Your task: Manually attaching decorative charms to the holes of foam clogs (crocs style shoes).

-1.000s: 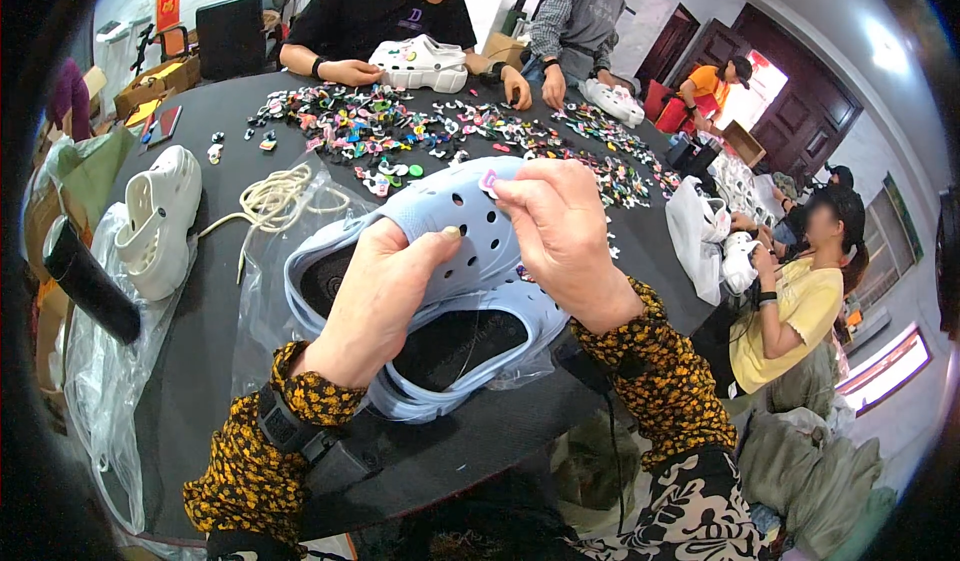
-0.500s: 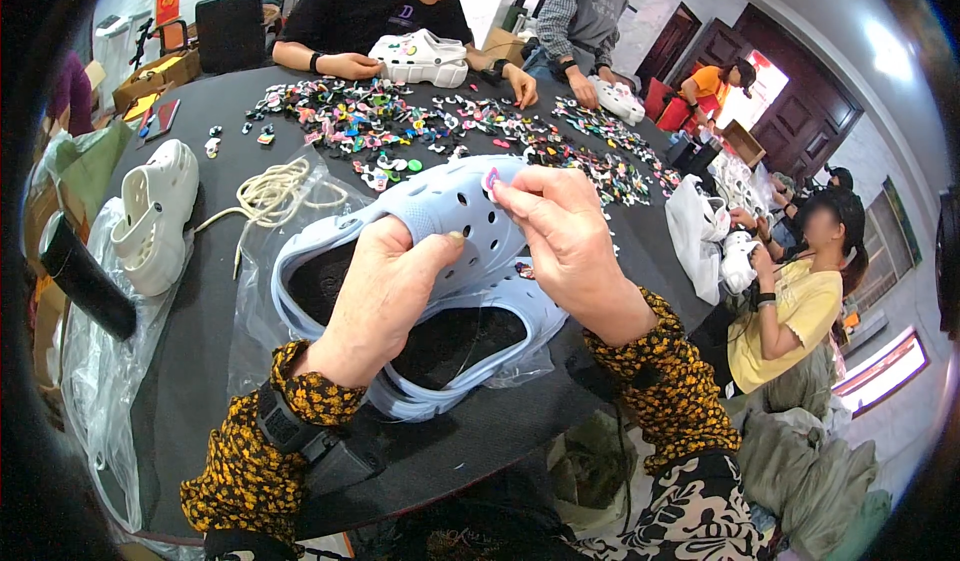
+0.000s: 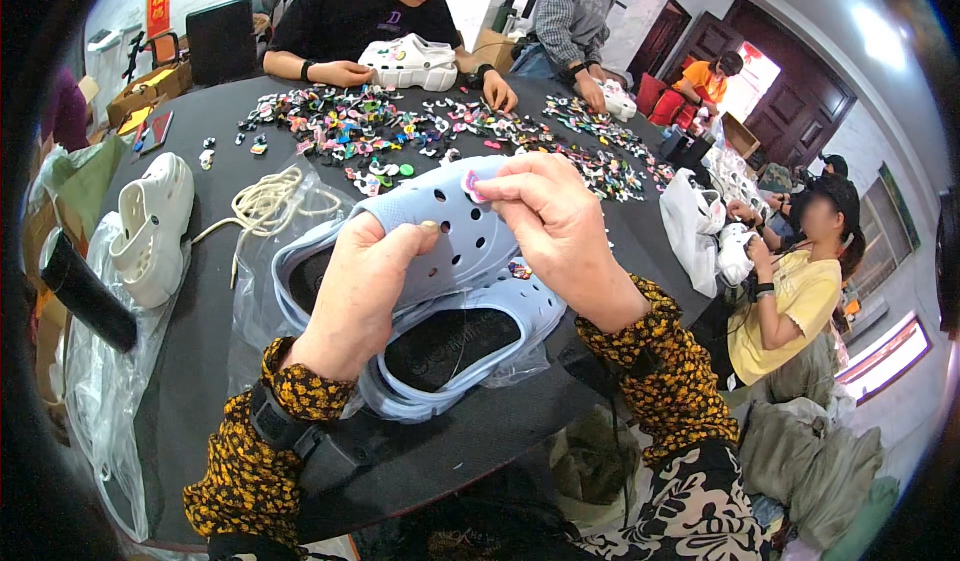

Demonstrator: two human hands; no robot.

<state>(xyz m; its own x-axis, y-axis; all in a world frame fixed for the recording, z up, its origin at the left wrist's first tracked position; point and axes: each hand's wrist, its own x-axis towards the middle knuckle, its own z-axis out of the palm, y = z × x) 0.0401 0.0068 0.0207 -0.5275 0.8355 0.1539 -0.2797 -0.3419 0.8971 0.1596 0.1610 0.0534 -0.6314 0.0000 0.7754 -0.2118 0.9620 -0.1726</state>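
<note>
My left hand (image 3: 355, 286) grips a light blue clog (image 3: 415, 201), its thumb on the perforated upper and its fingers hidden inside. At the toe, my right hand (image 3: 560, 231) pinches a small pink and purple shoe charm (image 3: 471, 187), which sits against the upper near the holes. Whether its stem is in a hole I cannot tell. A second light blue clog (image 3: 512, 313) lies just below on the dark table, with a colourful charm (image 3: 519, 269) on its toe. Clear plastic wrap shows beneath the pair.
A heap of mixed charms (image 3: 380, 126) spreads across the far table. To the left are a coil of cream cord (image 3: 270, 203), a white clog (image 3: 155, 229), a black cylinder (image 3: 85, 281) and plastic bags (image 3: 118, 401). Co-workers handle white clogs (image 3: 410, 63) opposite and at right.
The held clog and both hands have shifted slightly left, baring more of the lower clog's toe and its charm. My right fingers still pinch the pink charm at the upper.
</note>
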